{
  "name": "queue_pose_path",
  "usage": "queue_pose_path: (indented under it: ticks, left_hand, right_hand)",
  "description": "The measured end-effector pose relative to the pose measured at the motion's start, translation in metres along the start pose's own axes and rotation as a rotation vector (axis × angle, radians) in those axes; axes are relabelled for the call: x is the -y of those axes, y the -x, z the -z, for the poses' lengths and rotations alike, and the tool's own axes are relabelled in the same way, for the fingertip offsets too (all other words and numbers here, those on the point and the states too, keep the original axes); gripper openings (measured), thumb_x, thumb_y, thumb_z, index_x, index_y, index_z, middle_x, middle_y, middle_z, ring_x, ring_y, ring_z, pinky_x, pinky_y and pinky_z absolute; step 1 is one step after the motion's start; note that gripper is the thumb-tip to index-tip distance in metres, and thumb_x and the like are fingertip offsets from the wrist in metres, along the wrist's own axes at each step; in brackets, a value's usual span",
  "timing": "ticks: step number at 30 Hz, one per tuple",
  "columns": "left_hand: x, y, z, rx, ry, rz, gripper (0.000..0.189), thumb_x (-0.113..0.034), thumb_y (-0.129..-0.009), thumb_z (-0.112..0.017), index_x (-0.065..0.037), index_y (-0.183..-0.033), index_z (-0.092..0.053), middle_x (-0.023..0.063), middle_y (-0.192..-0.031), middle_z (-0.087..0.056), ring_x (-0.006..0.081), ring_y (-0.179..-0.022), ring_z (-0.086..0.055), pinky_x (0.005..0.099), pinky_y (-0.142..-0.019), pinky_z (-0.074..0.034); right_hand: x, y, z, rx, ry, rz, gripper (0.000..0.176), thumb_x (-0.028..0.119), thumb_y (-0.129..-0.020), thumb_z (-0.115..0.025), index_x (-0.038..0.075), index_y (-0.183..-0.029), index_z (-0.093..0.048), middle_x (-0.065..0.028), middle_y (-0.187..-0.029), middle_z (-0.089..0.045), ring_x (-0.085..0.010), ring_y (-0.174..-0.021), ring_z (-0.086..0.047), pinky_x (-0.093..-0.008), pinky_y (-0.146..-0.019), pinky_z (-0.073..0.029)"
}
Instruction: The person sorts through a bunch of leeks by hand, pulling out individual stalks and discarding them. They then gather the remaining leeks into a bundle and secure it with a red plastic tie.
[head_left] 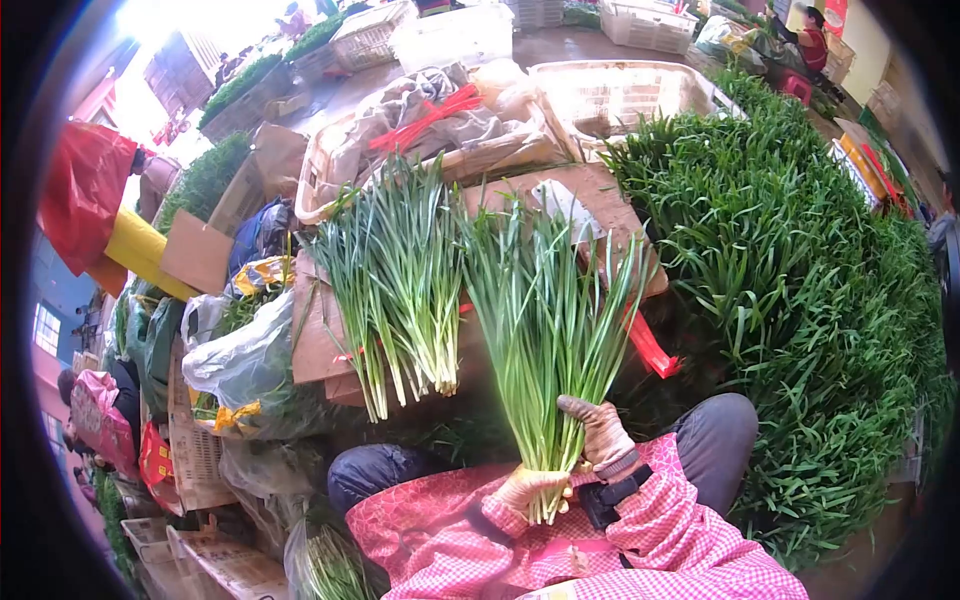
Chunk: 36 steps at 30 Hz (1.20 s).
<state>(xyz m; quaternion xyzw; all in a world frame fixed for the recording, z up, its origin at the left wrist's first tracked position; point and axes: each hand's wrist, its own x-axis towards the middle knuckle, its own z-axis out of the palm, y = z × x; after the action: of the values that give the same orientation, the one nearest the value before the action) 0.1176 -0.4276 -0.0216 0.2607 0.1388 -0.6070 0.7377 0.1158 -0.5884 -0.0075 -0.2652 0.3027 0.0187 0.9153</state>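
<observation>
Left hand (528, 488) fingers shut tight round the root end of the chive bunch (548, 320); right hand (598, 428) at its 1 o'clock, fingers curled on the stems. The bunch is upright, fanning toward 12. Second bunch (400, 270) lies on cardboard (318, 335) at 10 o'clock, green heap (800, 250) at 3 o'clock

A loose chive bunch (400, 270) lay on cardboard (320, 330); heaped greens (820, 280) rose right, a white crate (610, 67) far.
</observation>
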Motion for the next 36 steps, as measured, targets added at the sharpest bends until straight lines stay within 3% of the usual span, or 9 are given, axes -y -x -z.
queue_pose_path:
  ticks: [4, 12, 13, 18, 19, 22, 25, 30, 36]
  left_hand:
    - [-0.012, 0.026, -0.046, -0.114, -0.172, -0.058, 0.043, -0.005, -0.074, -0.069, -0.002, -0.114, -0.052, 0.0071, -0.079, -0.061, 0.0164, -0.061, -0.061, 0.0321, -0.053, -0.054]
    - [-0.061, 0.058, -0.066, 0.009, -0.325, -0.23, 0.051, 0.007, -0.073, -0.06, 0.0, -0.122, -0.048, 0.0146, -0.106, -0.062, 0.0141, -0.067, -0.059, 0.0267, -0.053, -0.05]
    - [-0.078, 0.069, -0.077, 0.041, -0.272, -0.309, 0.054, 0.008, -0.07, -0.06, 0.0, -0.123, -0.048, 0.0152, -0.106, -0.062, 0.0141, -0.066, -0.06, 0.0266, -0.054, -0.05]
    - [-0.159, 0.101, -0.091, -0.068, -0.529, -0.48, 0.058, 0.001, -0.068, -0.066, -0.001, -0.123, -0.047, 0.0161, -0.102, -0.064, 0.016, -0.061, -0.062, 0.0267, -0.05, -0.053]
    - [-0.174, 0.106, -0.094, -0.036, -0.539, -0.589, 0.041, 0.0, -0.074, -0.065, 0.001, -0.113, -0.052, 0.0115, -0.095, -0.064, 0.0177, -0.059, -0.062, 0.0262, -0.047, -0.052]
    - [-0.215, 0.102, -0.08, 0.039, -0.359, -0.668, 0.054, -0.004, -0.072, -0.067, 0.003, -0.122, -0.046, 0.0173, -0.102, -0.063, 0.0193, -0.061, -0.064, 0.0324, -0.051, -0.057]
    - [-0.24, 0.091, -0.029, 0.032, -0.167, -0.602, 0.048, -0.002, -0.075, -0.064, 0.005, -0.119, -0.047, 0.0179, -0.1, -0.063, 0.0213, -0.066, -0.065, 0.0339, -0.054, -0.057]
    - [-0.239, 0.068, 0.058, -0.001, 0.101, -0.309, 0.034, -0.005, -0.079, -0.062, 0.004, -0.11, -0.052, 0.0159, -0.088, -0.065, 0.0227, -0.067, -0.065, 0.0351, -0.059, -0.057]
    - [-0.232, 0.064, 0.085, -0.024, 0.148, -0.201, 0.033, -0.008, -0.08, -0.063, 0.002, -0.11, -0.053, 0.02, -0.095, -0.063, 0.0319, -0.081, -0.064, 0.0441, -0.073, -0.054]
  right_hand:
    - [0.007, 0.016, -0.011, 0.125, -0.014, 0.09, 0.038, 0.009, -0.077, -0.067, 0.001, -0.113, -0.056, -0.0114, -0.102, -0.064, -0.0252, -0.087, -0.065, -0.0399, -0.077, -0.055]
    - [0.042, 0.038, -0.098, 0.315, 0.205, 0.265, 0.057, 0.02, -0.073, -0.071, 0.005, -0.123, -0.047, -0.0083, -0.109, -0.06, -0.0241, -0.093, -0.062, -0.0382, -0.079, -0.053]
    - [0.049, 0.035, -0.112, 0.345, 0.181, 0.221, 0.044, 0.009, -0.076, -0.066, 0.005, -0.117, -0.053, -0.0077, -0.107, -0.061, -0.0226, -0.095, -0.061, -0.034, -0.082, -0.05]
    - [0.063, -0.029, -0.17, 0.532, 1.077, 1.073, 0.039, 0.002, -0.073, -0.062, 0.004, -0.112, -0.058, -0.0118, -0.109, -0.061, -0.0246, -0.099, -0.059, -0.0349, -0.084, -0.049]
    - [0.068, -0.048, -0.183, 0.622, 1.184, 1.247, 0.037, 0.002, -0.074, -0.061, 0.003, -0.111, -0.059, -0.0128, -0.109, -0.061, -0.0243, -0.098, -0.06, -0.0351, -0.084, -0.049]
    - [0.067, -0.075, -0.255, 0.797, 0.641, 0.526, 0.039, 0.009, -0.077, -0.067, 0.0, -0.113, -0.056, -0.0138, -0.107, -0.062, -0.024, -0.094, -0.063, -0.0361, -0.082, -0.052]
    - [0.041, -0.125, -0.275, 0.629, 0.415, 0.007, 0.037, 0.017, -0.077, -0.071, 0.0, -0.107, -0.059, -0.013, -0.099, -0.065, -0.0231, -0.085, -0.065, -0.0367, -0.076, -0.054]
    - [-0.028, -0.196, -0.221, 0.229, 0.707, -0.078, 0.032, 0.017, -0.076, -0.072, -0.001, -0.1, -0.059, -0.0103, -0.088, -0.066, -0.0253, -0.072, -0.064, -0.043, -0.066, -0.055]
    - [-0.025, -0.197, -0.207, 0.281, 0.695, -0.07, 0.019, 0.008, -0.075, -0.072, 0.003, -0.084, -0.056, -0.0075, -0.077, -0.062, -0.0215, -0.067, -0.063, -0.0379, -0.058, -0.055]
